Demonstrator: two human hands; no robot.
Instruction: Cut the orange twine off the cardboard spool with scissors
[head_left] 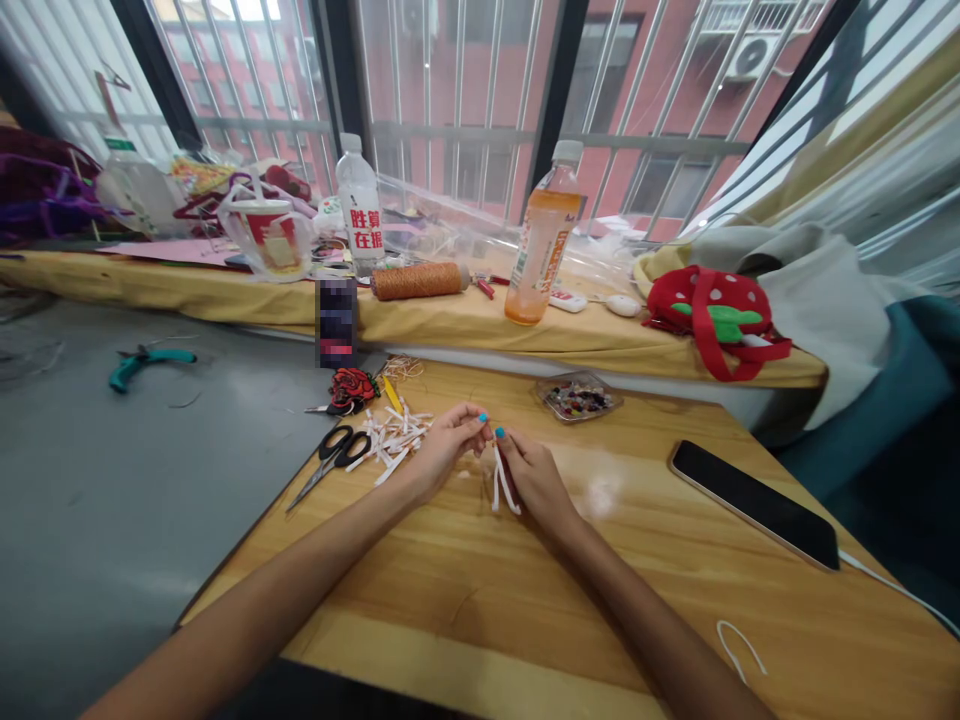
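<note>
My right hand [536,475] pinches a narrow white strip [505,485], whose two ends hang down below the fingers. Close beside it, my left hand [454,445] is closed in a pinch near the strip's top. What lies between the left fingertips is too small to make out; a thin brown thread seems to run by the hands. Just left of my left hand lies a loose pile of short white strips [394,435]. Black-handled scissors [337,455] rest at the table's left edge, partly spread.
A clear tray of beads [577,398] sits beyond my hands. A phone [754,500] with a cable lies right. On the sill stand an orange drink bottle [544,235], a clear bottle [358,205] and a thread spool [420,281]. Teal pliers [150,364] lie on the grey surface.
</note>
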